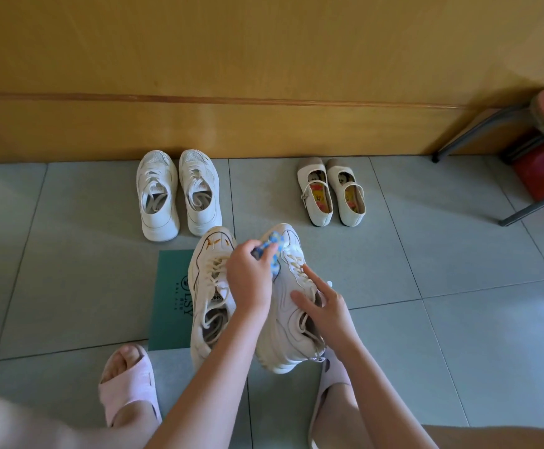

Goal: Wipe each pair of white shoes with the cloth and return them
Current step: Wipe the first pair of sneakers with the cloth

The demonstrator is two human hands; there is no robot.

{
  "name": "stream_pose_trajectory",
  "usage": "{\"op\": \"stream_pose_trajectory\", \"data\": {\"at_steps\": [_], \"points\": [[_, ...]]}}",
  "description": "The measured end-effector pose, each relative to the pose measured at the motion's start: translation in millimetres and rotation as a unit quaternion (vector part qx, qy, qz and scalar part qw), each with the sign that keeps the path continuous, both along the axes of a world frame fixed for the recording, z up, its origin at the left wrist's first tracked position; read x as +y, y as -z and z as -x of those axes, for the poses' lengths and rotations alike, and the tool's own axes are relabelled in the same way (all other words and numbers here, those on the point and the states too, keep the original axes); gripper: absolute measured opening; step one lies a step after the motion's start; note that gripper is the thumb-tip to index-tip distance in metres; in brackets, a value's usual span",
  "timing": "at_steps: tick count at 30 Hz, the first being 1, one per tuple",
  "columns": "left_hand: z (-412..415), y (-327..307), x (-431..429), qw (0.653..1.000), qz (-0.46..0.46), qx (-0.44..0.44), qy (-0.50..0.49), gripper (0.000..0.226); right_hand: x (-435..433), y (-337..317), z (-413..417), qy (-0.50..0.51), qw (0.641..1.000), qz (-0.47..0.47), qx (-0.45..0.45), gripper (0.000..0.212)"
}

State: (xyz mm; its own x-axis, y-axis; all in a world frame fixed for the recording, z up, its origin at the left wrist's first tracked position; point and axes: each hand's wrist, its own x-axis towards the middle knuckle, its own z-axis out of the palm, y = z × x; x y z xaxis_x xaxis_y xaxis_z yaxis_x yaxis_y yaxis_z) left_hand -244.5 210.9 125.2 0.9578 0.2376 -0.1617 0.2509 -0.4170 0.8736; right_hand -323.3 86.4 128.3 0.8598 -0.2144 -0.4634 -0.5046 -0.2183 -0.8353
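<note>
I pinch a blue cloth in my left hand and hold it against the toe of a white lace-up sneaker. That sneaker is tilted up off the floor. My right hand grips it near the laces, thumb on its side and index finger stretched along the laces. Its partner sneaker lies just left, partly on a green sheet. A second pair of white sneakers stands by the wooden wall. A pair of cream strap flats stands farther right.
A wooden wall panel runs along the back of the grey tiled floor. A metal-legged stool with red items beneath it stands at the right. My feet in pink slippers are at the bottom.
</note>
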Motion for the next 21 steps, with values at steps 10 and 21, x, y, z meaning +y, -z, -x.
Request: {"op": "stream_pose_trajectory", "data": {"at_steps": [10,21], "points": [[26,8,-14,0.999,-0.018,-0.019,0.047,0.024,-16,2,1,-0.025,0.996,-0.079,0.032,0.049],[54,10,-8,0.995,-0.024,0.019,0.097,0.025,-15,6,1,-0.025,0.997,-0.076,0.023,0.045]]}}
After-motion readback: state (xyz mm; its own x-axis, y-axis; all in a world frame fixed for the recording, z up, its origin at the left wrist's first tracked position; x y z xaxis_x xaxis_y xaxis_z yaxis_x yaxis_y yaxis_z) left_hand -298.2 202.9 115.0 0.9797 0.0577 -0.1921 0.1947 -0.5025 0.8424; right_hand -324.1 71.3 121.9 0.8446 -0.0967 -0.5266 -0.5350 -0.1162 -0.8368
